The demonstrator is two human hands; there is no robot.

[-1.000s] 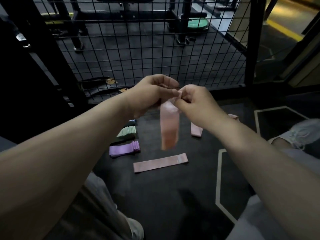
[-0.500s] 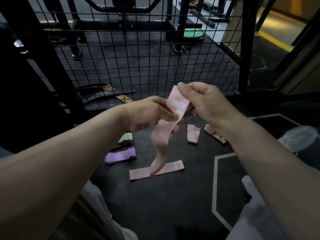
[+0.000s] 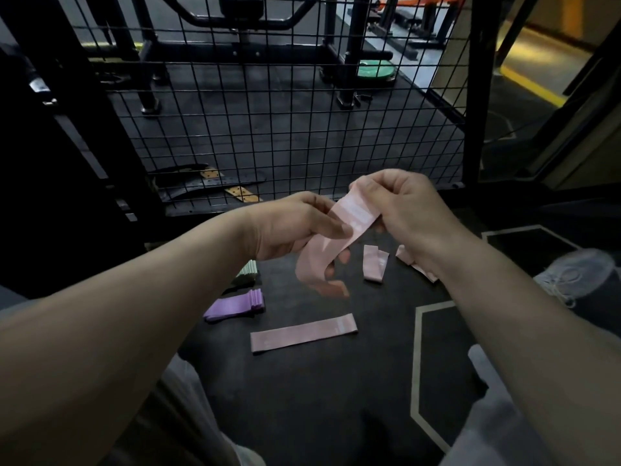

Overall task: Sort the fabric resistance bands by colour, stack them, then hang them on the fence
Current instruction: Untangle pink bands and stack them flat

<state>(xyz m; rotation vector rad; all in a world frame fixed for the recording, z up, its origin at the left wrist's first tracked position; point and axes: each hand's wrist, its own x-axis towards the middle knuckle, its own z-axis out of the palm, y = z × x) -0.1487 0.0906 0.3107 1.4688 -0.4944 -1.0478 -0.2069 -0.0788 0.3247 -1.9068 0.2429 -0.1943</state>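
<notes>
pink band (image 3: 339,237): both hands pinch it, likely flattening for stacking
left hand (image 3: 295,230): fingers grip middle
right hand (image 3: 403,210): fingers pinch top end
lower end: blurred

pink band (image 3: 339,237): matt woven cloth | purple stack (image 3: 235,304): ribbed cloth | fence (image 3: 285,112): black metal wire mesh | floor (image 3: 302,398): dark matt rubber

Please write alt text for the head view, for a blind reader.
The left hand and right hand hold a pink resistance band. On the floor lie a flat pink band, folded pink bands, a purple stack and a green stack, before a wire fence.
</notes>
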